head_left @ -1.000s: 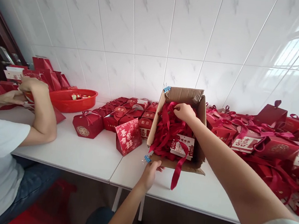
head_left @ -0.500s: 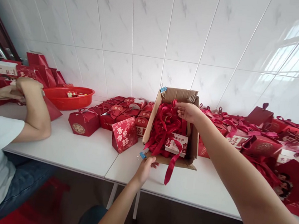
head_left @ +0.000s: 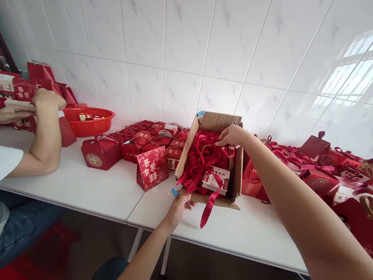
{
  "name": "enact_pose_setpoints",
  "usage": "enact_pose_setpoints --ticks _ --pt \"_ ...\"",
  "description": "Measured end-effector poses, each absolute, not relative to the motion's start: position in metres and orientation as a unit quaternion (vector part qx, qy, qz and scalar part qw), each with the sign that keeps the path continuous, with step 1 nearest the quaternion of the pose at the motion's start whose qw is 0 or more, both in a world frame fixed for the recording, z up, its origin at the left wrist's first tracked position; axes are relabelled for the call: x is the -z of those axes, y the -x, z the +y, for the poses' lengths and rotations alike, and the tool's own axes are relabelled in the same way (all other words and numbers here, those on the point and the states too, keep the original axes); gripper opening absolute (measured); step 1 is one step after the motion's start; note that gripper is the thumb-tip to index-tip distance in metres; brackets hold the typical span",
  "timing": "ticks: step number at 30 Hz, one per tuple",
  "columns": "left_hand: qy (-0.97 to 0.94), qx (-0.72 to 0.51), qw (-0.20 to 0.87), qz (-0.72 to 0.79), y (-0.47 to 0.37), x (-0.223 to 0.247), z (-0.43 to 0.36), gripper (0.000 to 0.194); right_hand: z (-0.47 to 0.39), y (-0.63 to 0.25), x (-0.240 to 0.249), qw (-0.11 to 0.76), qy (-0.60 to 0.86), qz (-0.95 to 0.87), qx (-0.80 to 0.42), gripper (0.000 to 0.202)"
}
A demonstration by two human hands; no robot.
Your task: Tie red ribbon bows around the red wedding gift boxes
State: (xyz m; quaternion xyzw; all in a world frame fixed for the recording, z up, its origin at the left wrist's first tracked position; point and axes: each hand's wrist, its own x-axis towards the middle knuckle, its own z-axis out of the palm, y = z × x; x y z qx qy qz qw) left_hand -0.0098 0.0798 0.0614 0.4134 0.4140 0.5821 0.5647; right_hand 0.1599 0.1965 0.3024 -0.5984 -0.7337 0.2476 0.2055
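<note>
- At the near edge of one cardboard carton (head_left: 237, 177), the left hand (head_left: 179, 207) is closed, thumb over the rim and fingers below it, steadying the box.
- Over the far half of the carton, the right hand (head_left: 230, 137) has its fingers bent and partly open, fingertips among the red ribbons (head_left: 201, 159); whether it pinches one, I cannot tell.
- Between the two hands, the ribbons lie heaped inside the carton, too tangled to count; one loose end (head_left: 209, 207) hangs over the near edge, right of the left hand.
- Below the right hand, one white card (head_left: 215, 180) with red print rests on the ribbons.
- Two blue clips: one (head_left: 174, 192) just beside the left hand, the other (head_left: 200, 114) at the far left corner, beyond the right hand.
- Left of the left hand, one red pouch-shaped box (head_left: 152, 167) with white characters, then one red box with a round gold emblem (head_left: 100, 151); behind them, a cluster of red boxes (head_left: 139, 137), overlapping past counting.
- Right of the right hand, many ribboned red boxes (head_left: 320, 180), likewise uncountable.
- Far left of both hands, one red basin (head_left: 88, 129) and a co-worker's two hands (head_left: 48, 98).
- Beneath both hands, two white tables (head_left: 106, 189) meet at a seam.
</note>
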Motion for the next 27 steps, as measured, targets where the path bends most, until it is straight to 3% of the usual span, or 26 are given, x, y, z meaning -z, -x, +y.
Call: enact_pose_setpoints --ticks 3,9,16,23,27 --pt "-0.412 -0.581 0.567 0.414 0.010 -0.061 0.080 0.030 0.194 -0.161 -0.307 0.196 0.597 -0.746 -0.219 0.008" --pt "-0.413 -0.574 0.576 0.410 0.010 -0.064 0.078 0.032 0.193 -0.166 -0.312 0.155 0.614 -0.755 -0.168 0.011" --pt "-0.401 -0.579 0.582 0.405 0.009 -0.063 0.079 0.031 0.192 -0.166 -0.306 0.226 0.582 -0.777 -0.079 0.017" --pt "-0.397 -0.574 0.586 0.412 0.008 -0.062 0.078 0.034 0.193 -0.175 -0.290 0.327 0.492 -0.703 -0.396 0.013" --pt "-0.401 -0.570 0.585 0.416 0.009 -0.062 0.077 0.036 0.182 -0.185 -0.280 0.399 0.455 -0.645 -0.467 0.012"
